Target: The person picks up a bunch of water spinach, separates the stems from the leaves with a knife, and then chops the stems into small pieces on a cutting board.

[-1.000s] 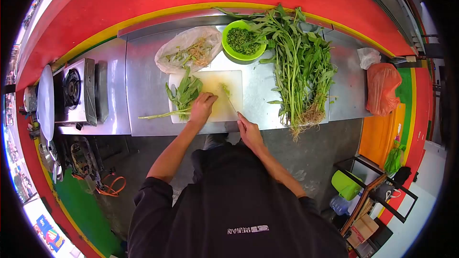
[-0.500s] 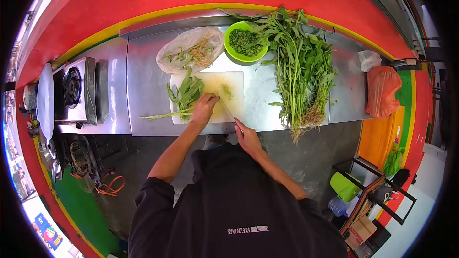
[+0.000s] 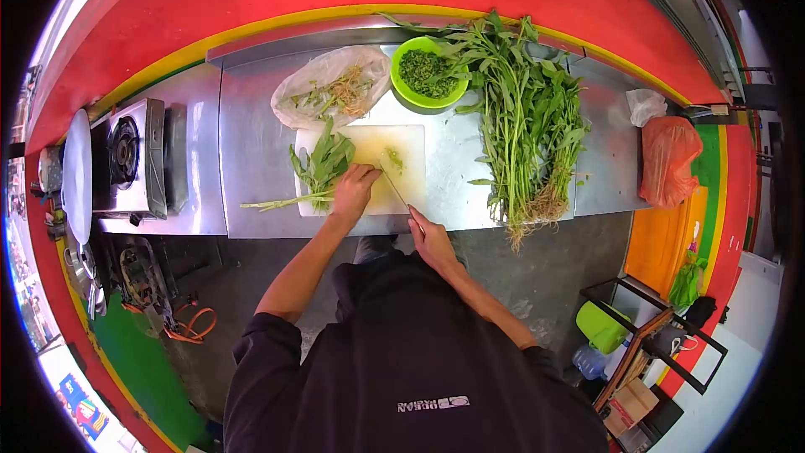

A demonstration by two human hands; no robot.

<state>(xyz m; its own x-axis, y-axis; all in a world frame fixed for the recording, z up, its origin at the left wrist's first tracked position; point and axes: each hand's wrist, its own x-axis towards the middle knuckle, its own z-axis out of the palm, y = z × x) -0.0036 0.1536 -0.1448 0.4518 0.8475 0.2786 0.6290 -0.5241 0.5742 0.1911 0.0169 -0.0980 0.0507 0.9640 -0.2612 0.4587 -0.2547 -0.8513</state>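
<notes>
On the white cutting board (image 3: 412, 139), my left hand (image 3: 354, 191) is closed over leafy green stems (image 3: 325, 158), its fingertips close to the knife blade. The leaves spread out to the left of the hand, and a few stems stick out past the board's left edge. Gripped by its handle in my right hand (image 3: 430, 236), a knife (image 3: 396, 190) points away from me and to the left. Small chopped green bits (image 3: 393, 158) lie on the board just beyond the blade tip. Whatever sits right under my left fingers is hidden.
Behind the board are a plastic bag (image 3: 289, 88) with rooty trimmings and a lime-green bowl (image 3: 405, 94) of chopped greens. A big heap of rooted greens (image 3: 532, 126) lies to the right, beside an orange-red bag (image 3: 668, 159). At left stands a gas stove (image 3: 155, 155).
The whole view has shifted slightly left. Both hands, the knife and the greens stay almost in the same places on the board.
</notes>
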